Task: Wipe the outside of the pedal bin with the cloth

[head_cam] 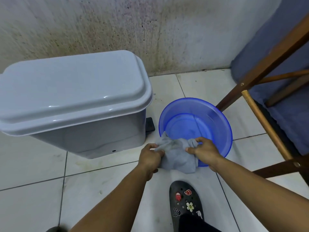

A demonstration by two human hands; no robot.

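Pedal bin, grey rectangular plastic (87, 131), stands left of both hands; left hand (150, 156) nearer, right hand (204, 150) too grasping the crumpled grey cloth (177, 154).

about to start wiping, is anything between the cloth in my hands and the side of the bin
Nothing visible. Both hands, left and right, hold the cloth at the basin rim; only bare floor tile separates it from the pedal bin wall.
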